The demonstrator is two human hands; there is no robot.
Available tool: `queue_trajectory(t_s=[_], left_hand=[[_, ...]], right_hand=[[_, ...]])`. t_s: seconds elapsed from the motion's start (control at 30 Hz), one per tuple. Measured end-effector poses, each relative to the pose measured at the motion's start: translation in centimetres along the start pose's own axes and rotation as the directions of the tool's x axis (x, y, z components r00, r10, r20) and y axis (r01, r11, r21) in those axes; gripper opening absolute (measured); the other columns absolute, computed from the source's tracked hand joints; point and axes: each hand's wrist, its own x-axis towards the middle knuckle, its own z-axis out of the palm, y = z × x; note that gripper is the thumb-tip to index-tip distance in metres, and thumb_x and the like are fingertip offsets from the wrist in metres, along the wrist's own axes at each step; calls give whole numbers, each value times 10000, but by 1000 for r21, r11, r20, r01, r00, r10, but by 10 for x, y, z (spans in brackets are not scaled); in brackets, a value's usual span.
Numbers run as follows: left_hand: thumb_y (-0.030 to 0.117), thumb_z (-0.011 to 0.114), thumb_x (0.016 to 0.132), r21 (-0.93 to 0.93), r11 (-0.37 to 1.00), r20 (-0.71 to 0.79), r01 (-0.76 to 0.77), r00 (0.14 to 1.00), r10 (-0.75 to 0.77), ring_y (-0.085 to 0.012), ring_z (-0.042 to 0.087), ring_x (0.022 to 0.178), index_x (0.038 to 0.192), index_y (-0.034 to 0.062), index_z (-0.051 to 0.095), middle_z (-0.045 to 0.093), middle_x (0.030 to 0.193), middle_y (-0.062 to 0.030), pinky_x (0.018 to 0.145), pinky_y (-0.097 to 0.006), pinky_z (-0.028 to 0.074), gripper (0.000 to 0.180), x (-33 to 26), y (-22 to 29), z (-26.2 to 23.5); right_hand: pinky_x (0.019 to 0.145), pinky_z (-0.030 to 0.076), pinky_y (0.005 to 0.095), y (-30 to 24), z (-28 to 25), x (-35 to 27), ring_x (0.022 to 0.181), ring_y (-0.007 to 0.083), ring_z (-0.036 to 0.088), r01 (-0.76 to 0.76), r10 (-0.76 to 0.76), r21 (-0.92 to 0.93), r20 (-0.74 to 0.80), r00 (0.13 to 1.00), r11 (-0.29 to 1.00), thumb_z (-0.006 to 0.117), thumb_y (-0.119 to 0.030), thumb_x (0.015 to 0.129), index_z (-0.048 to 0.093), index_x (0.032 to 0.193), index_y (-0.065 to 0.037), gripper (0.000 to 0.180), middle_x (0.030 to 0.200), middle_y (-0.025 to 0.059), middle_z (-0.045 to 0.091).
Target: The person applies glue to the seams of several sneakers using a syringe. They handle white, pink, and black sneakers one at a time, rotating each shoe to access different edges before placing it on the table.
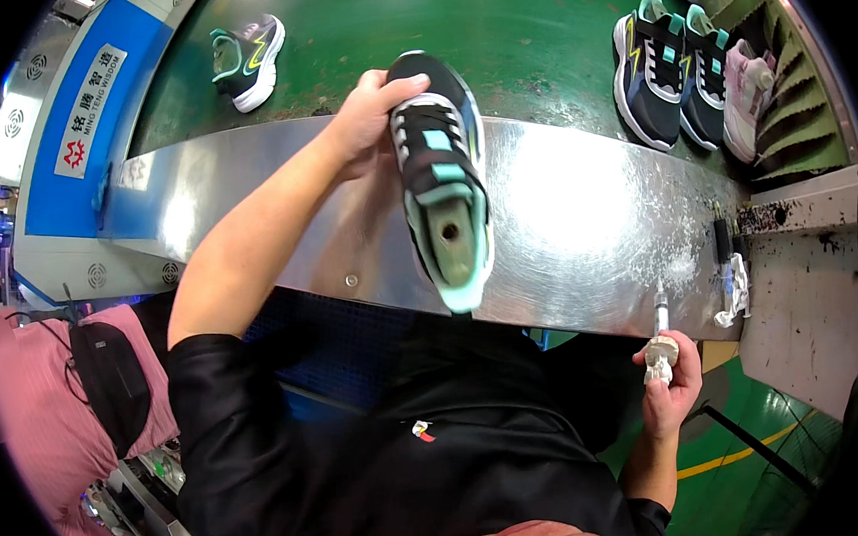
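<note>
My left hand grips a black sneaker by its toe end, thumb over the toe and fingers at its side. The sneaker has white laces, mint straps and a mint collar. Its heel points toward me, above the near edge of the metal ledge, and a dark round spot shows on the insole. Low at the right, my right hand is closed around a slim tool with a lumpy white handle and a narrow, pale shaft pointing away from me. Whether it is a syringe or a driver I cannot tell.
Beyond the metal ledge runs a green surface with a single sneaker at left. A pair of black sneakers and a pink shoe stand at right beside green flaps. A person in pink is at left.
</note>
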Motion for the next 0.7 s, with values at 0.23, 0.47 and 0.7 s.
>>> queue_trajectory(t_s=[0.23,0.47,0.7], left_hand=[[98,633,739,-541,813,172,-215,918,357,-201,633,898,1153,-11,515,627,1026,-123,818,-328,520,444,-55,3,54],[-51,656,681,-705,702,278,-101,871,405,-265,587,1070,1256,20,477,596,1154,-143,948,-398,455,606,-70,-17,35],[-72,744,586,-672,729,278,-135,866,416,-219,578,1068,1276,33,455,595,1133,-102,939,-365,453,756,-82,-13,39]], right_hand=[[644,459,279,-40,23,39,709,199,584,123,-195,283,245,950,951,811,-464,639,478,1128,39,776,852,124,575],[605,396,299,-100,85,91,610,179,472,109,-410,570,432,803,815,659,-627,717,512,1008,-86,631,682,107,621],[921,285,429,-123,124,114,979,255,522,-36,-432,635,565,703,772,559,-605,824,484,1066,-170,503,613,47,610]])
